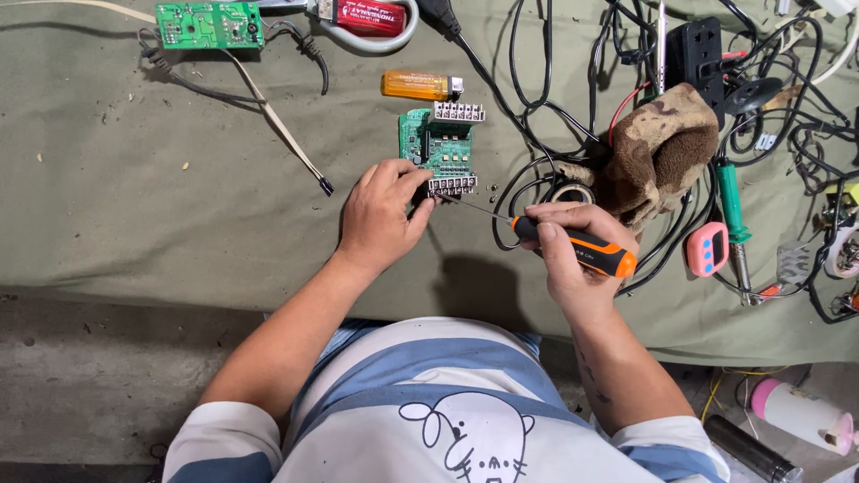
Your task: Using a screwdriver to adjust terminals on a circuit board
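Note:
A small green circuit board (437, 148) with grey terminal blocks at its top and bottom edges lies on an olive cloth (179, 206). My left hand (380, 215) grips the board's lower left corner. My right hand (573, 250) is closed around an orange and black screwdriver (582, 250). Its thin shaft points left, and the tip meets the lower terminal block (452, 185).
An orange lighter (420, 86) lies above the board, and a second green board (208, 24) sits top left. To the right are tangled black cables (555, 116), a brown rag (658, 148), a green-handled soldering iron (732, 210), a pink timer (708, 248) and a black power strip (696, 54).

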